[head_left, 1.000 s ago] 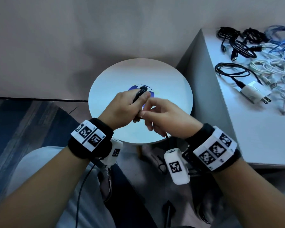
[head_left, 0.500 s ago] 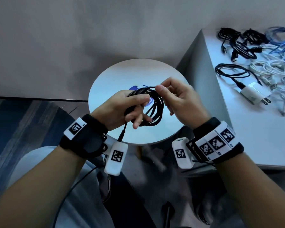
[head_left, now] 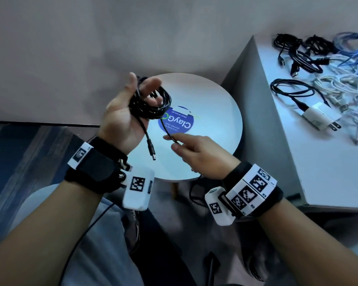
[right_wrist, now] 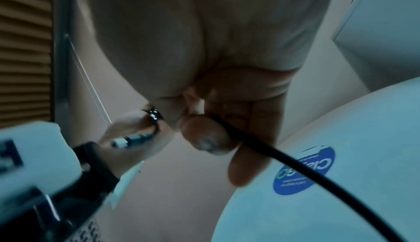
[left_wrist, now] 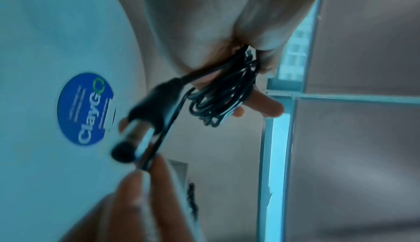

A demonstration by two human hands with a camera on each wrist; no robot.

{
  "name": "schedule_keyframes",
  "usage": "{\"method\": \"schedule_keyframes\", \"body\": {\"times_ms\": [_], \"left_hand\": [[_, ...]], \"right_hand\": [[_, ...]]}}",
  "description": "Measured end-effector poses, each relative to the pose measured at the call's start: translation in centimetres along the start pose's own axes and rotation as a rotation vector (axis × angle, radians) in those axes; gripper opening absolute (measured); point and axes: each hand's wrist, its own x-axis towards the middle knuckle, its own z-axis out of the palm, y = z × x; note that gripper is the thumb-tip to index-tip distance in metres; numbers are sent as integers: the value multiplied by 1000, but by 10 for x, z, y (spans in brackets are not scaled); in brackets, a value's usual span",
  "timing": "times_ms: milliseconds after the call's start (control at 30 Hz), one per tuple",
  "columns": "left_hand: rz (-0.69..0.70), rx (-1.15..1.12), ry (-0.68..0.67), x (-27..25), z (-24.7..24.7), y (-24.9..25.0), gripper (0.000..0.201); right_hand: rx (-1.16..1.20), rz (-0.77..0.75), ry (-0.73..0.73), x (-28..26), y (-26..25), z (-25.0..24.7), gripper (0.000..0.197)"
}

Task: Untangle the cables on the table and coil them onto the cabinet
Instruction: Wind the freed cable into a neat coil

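Note:
A black cable coil [head_left: 153, 104] is looped round the curled fingers of my left hand [head_left: 143, 85], which is palm up above the round white table [head_left: 215, 145]. In the left wrist view the coil [left_wrist: 227, 93] wraps the fingers. One end with a barrel plug [head_left: 151, 155] dangles below the palm. A loose strand runs down from the coil to my right hand [head_left: 174, 143], which pinches it between thumb and forefinger; the right wrist view shows that black strand [right_wrist: 272, 154] under the thumb. Both hands are left of the white cabinet [head_left: 329, 172].
On the cabinet lie a coiled black cable with a white plug adapter [head_left: 318, 118], more black cables [head_left: 298, 52], white cables [head_left: 349, 89] and blue cables [head_left: 355, 44]. A blue round sticker [head_left: 180, 124] marks the table's middle. My knees are below the table.
My left hand has turned palm up and risen with the coil round its fingers. The right hand has let go of the coil, dropped lower and now pinches the loose strand; the plug end hangs free.

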Motion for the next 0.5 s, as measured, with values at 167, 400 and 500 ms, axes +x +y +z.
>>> {"method": "schedule_keyframes", "body": {"times_ms": [167,400,500], "left_hand": [[103,801,-197,-13,1,-25,30],[125,1318,-369,-21,3,-24,28],[29,1327,-439,-21,7,-20,44]], "right_hand": [[-135,-33,-158,-9,-20,-6,26],[75,-5,-115,-16,-31,-37,24],[250,-75,2,-16,-29,-53,22]]}}
